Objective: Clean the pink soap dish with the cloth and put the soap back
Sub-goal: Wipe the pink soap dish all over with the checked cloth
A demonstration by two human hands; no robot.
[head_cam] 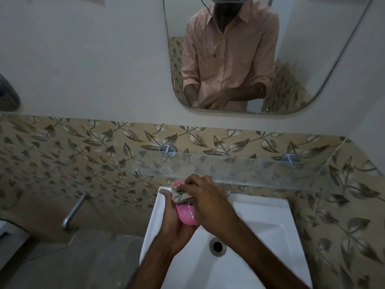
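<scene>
My left hand (174, 222) holds the pink soap dish (186, 213) from below, over the left part of the white sink (266, 224). My right hand (208, 199) presses a crumpled, pale patterned cloth (181, 196) onto the far end of the dish. The hand covers most of the cloth and part of the dish. No soap shows anywhere in the view.
A glass shelf (260, 170) on two metal mounts runs along the leaf-patterned tile wall just behind my hands. A metal tap (73, 213) juts out of the wall at left. The sink drain (217, 246) lies below my wrists. A mirror (302, 59) hangs above.
</scene>
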